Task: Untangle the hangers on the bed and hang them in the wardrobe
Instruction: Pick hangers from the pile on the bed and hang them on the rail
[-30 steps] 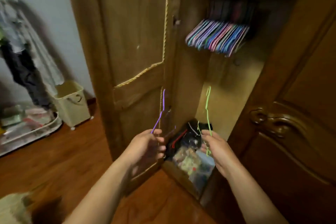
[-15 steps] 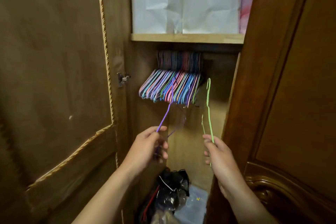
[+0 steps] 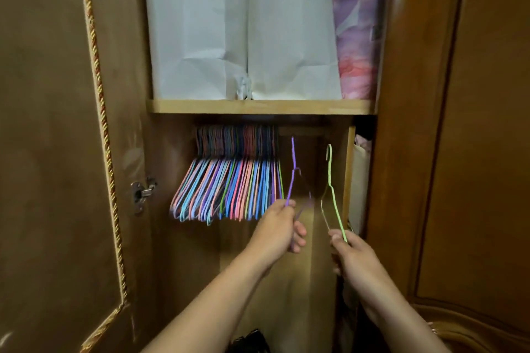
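Note:
My left hand [image 3: 279, 228] grips a purple wire hanger [image 3: 292, 172] by its lower end, hook pointing up just right of the hung row. My right hand [image 3: 351, 253] holds a green wire hanger [image 3: 332, 195] upright, its hook near the wardrobe's right inner wall. Several coloured hangers [image 3: 229, 189] hang packed together under the wooden shelf [image 3: 261, 106]; the rail itself is hidden in shadow. A gap of bare space lies between that row and the right wall, and both held hooks stand in it.
The open left door [image 3: 57, 152] with a metal hinge [image 3: 142, 193] flanks the opening; the right door [image 3: 459, 152] stands close beside my right arm. White bags [image 3: 238, 31] and a purple floral bundle [image 3: 357, 37] fill the upper shelf. A dark bag [image 3: 252, 341] lies low.
Both hands have risen and reached deeper into the wardrobe. The purple hanger moved right, from in front of the hung row to the gap beside it. My view tilted upward.

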The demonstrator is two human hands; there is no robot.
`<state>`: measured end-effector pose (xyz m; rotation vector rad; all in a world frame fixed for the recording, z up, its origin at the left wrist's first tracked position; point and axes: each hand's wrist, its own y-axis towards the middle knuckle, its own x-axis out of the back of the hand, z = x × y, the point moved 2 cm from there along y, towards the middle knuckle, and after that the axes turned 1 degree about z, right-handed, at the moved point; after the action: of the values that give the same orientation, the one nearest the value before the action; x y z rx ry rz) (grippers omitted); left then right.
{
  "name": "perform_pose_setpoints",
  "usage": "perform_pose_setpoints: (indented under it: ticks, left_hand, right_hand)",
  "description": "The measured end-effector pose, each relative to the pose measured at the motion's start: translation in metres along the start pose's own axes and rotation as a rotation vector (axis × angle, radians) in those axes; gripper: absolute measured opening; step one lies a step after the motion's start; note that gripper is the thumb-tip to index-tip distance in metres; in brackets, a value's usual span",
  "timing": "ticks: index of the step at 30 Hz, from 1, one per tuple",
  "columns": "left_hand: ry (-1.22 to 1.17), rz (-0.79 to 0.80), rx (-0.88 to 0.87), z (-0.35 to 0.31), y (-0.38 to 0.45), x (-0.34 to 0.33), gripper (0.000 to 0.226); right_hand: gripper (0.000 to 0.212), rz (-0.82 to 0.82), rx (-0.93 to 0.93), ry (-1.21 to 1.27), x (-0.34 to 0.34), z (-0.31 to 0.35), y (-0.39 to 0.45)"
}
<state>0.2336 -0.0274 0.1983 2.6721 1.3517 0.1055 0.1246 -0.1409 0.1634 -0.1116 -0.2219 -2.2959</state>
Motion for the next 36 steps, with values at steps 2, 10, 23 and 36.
perform_pose_setpoints:
  ticks: [2, 10, 23, 36]
  left_hand:
    - [0.042, -0.024, -0.008, -0.004, 0.032, -0.007, 0.024]
    - [0.255, -0.089, -0.048, -0.018, 0.108, -0.010, 0.027]
    - [0.309, -0.088, 0.158, -0.010, 0.128, -0.007, 0.053]
    - [0.417, 0.005, 0.087, 0.001, 0.062, 0.040, 0.030]
  right_hand:
    - [0.024, -0.019, -0.008, -0.041, -0.004, 0.005, 0.007]
    - [0.038, -0.016, -0.008, -0.197, -0.015, 0.015, 0.023]
    - [0.042, 0.020, 0.046, -0.285, -0.007, 0.017, 0.037]
    - [0.036, -0.001, -0.004, -0.236, -0.028, -0.009, 0.066]
